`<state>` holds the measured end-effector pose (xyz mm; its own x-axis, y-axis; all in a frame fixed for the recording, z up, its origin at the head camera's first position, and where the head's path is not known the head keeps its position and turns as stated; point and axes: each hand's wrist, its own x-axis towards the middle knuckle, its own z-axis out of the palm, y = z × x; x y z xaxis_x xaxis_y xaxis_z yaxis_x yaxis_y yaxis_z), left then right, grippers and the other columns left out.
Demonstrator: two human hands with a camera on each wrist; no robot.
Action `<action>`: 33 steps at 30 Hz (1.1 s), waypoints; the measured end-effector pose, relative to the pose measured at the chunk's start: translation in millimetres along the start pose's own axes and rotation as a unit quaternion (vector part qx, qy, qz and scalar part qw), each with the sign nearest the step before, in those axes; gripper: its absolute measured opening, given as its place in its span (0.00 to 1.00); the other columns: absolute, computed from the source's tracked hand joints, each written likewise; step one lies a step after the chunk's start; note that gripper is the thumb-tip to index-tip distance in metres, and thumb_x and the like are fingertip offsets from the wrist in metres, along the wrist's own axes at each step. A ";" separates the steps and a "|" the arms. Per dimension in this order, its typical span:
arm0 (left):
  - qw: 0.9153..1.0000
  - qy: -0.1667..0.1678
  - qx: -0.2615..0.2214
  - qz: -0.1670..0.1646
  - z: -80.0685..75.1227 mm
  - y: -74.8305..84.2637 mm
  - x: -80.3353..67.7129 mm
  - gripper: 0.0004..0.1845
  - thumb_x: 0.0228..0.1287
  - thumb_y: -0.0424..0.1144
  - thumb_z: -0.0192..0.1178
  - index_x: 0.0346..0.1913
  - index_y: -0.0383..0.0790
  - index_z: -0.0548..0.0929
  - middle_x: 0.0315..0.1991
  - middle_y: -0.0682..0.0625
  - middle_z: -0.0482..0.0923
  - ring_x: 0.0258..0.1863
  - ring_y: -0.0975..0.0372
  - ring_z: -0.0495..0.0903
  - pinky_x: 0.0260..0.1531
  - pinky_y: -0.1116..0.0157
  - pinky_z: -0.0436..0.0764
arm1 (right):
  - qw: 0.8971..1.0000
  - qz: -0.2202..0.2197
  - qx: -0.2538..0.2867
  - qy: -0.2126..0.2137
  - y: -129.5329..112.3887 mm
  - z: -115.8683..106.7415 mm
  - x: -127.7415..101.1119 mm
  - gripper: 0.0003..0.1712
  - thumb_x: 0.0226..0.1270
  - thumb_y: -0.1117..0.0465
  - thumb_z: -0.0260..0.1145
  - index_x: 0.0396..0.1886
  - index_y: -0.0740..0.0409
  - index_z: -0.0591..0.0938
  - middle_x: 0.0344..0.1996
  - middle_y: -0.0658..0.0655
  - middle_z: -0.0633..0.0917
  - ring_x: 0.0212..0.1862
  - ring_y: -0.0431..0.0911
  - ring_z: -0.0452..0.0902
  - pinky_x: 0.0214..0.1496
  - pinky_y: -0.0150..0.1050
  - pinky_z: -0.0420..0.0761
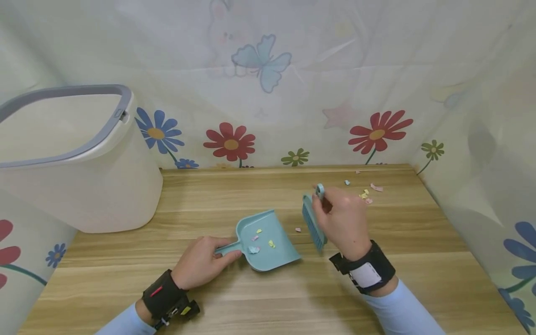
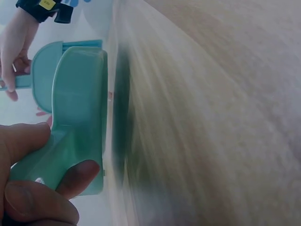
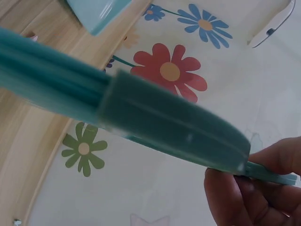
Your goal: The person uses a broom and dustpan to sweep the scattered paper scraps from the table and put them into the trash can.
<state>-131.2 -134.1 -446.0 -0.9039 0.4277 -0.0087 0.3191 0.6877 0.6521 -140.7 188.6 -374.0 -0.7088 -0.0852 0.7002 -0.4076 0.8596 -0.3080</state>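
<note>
A teal dustpan (image 1: 268, 239) lies on the wooden table (image 1: 251, 298) with a few coloured paper scraps (image 1: 259, 239) inside it. My left hand (image 1: 203, 265) grips its handle, as the left wrist view shows with the dustpan (image 2: 77, 117) held between thumb and fingers (image 2: 75, 176). My right hand (image 1: 341, 218) holds a small teal brush (image 1: 314, 223) by its handle, bristles down, just right of the pan. The brush (image 3: 141, 110) fills the right wrist view. One pink scrap (image 1: 298, 229) lies between brush and pan.
More paper scraps (image 1: 368, 193) are scattered on the table behind my right hand. A large white bin (image 1: 75, 158) with a grey rim stands at the table's left. Flowered cloth walls (image 1: 268, 83) enclose the table at the back and sides.
</note>
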 end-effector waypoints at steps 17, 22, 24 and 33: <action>1.000 0.001 0.017 0.006 1.9 -5.0 0.8 0.20 0.68 0.56 0.68 0.55 0.50 0.90 0.43 0.57 0.89 0.17 0.73 0.63 0.20 0.71 0.65 | 0.988 -0.006 0.128 -0.086 -16.3 -3.1 -6.9 0.08 0.64 0.68 0.72 0.43 0.65 0.91 0.22 0.52 0.87 0.21 0.36 0.73 0.24 0.30 0.75; 1.000 0.006 0.015 0.004 -1.0 -4.3 -1.2 0.17 0.68 0.57 0.67 0.51 0.52 0.91 0.35 0.62 0.85 0.18 0.73 0.64 0.21 0.71 0.65 | 0.989 0.001 0.138 -0.049 -11.8 -10.3 -2.9 0.10 0.64 0.70 0.72 0.45 0.65 0.90 0.21 0.52 0.86 0.20 0.36 0.72 0.22 0.28 0.72; 1.000 0.012 0.013 0.000 -5.5 -3.4 -2.8 0.14 0.68 0.58 0.67 0.45 0.55 0.91 0.28 0.64 0.80 0.18 0.73 0.64 0.22 0.71 0.65 | 0.991 0.001 0.131 -0.041 -9.7 -11.8 -1.6 0.09 0.63 0.70 0.72 0.43 0.64 0.91 0.20 0.52 0.86 0.20 0.37 0.72 0.22 0.26 0.70; 0.997 0.071 -0.009 -0.003 -54.3 9.3 -14.2 0.18 0.70 0.58 0.66 0.49 0.49 0.90 0.22 0.62 0.77 0.17 0.71 0.67 0.19 0.71 0.67 | 0.992 0.010 0.120 -0.032 1.5 -17.0 -3.7 0.08 0.62 0.71 0.72 0.42 0.63 0.91 0.22 0.52 0.87 0.20 0.36 0.69 0.21 0.27 0.68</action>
<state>-130.8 -165.6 -398.6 -0.9374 0.3350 0.0946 0.3099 0.6792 0.6654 -128.8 198.8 -366.1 -0.7499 -0.1086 0.6526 -0.5137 0.7172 -0.4709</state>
